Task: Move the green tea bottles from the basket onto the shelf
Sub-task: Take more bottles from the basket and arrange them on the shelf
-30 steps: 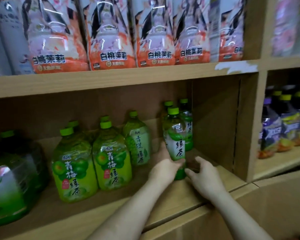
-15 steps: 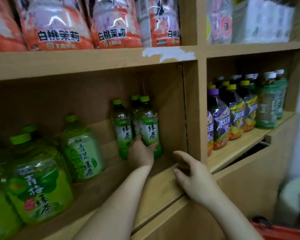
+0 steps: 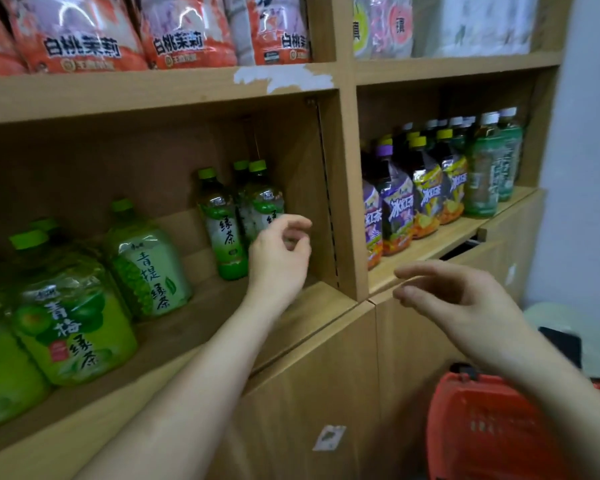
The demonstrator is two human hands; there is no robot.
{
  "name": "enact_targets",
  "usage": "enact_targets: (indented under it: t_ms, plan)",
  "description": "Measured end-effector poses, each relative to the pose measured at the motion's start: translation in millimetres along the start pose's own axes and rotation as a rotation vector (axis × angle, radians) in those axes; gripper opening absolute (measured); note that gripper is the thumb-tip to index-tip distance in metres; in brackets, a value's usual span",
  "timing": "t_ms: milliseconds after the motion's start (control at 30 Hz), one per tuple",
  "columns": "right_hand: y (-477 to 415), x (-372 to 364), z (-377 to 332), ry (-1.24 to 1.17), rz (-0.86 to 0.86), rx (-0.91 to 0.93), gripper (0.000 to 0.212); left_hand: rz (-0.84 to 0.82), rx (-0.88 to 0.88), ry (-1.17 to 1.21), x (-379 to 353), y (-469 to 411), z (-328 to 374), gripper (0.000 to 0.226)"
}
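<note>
Wooden shelf (image 3: 205, 306): middle tier, with large green tea jugs (image 3: 146, 268) at left. Red basket (image 3: 492, 427): lower right, contents out of sight. Green tea bottles (image 3: 222, 230): three, upright at the tier's right end. Left hand (image 3: 279, 258): fingers loosely curled, empty, just before the bottles; half a second ago it gripped the nearest. Right hand (image 3: 465, 303): relaxed, empty, now further right of the shelf edge.

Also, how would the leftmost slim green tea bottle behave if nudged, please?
The green tea bottle looks full, so probably heavy for its size. Tall and narrow, it could tip into its neighbours. Its glossy label may be slippery.
</note>
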State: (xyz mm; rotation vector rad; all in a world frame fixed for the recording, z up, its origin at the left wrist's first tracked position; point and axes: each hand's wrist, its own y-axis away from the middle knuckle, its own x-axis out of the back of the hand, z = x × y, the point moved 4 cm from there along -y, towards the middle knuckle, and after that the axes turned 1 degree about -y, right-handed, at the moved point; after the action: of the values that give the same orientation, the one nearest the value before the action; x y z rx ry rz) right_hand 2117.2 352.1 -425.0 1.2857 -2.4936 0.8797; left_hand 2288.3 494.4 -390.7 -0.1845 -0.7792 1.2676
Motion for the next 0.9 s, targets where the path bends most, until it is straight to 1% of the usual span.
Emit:
enact_targets:
  t_ms: [67,133,167,233,300,367,467,600,800,900]
  plan:
    - [20,23,-6,-0.041,-0.081,-0.007,0.015,-0.137,-0.108,0.087,-9,34,34,0.022]
    - [43,47,-9,-0.005,-0.135,-0.019,0.022,-0.235,-0.175,0.136,-25,67,58,0.024]
    - [56,59,-8,0.035,-0.144,-0.029,0.020,-0.271,-0.209,0.147,-35,83,67,0.025]
    - [82,82,2,0.185,-0.153,-0.050,0.015,-0.351,-0.277,0.140,-58,113,79,0.025]
    - [111,101,22,0.388,-0.196,-0.093,0.015,-0.419,-0.342,0.115,-81,143,85,0.021]
    - [142,119,48,0.549,-0.211,-0.156,0.018,-0.476,-0.368,0.107,-106,171,86,0.020]
    - [180,142,94,0.637,-0.185,-0.252,0.023,-0.572,-0.363,0.066,-146,208,80,0.020]
    - [204,155,152,0.656,-0.169,-0.408,0.022,-0.679,-0.377,-0.032,-199,235,62,0.018]
    - [236,147,243,0.563,-0.129,-0.620,0.032,-0.966,-0.239,-0.226,-297,262,12,0.016]
    - [245,137,278,0.523,-0.115,-0.698,0.044,-1.158,-0.153,-0.302,-352,288,-17,0.019]
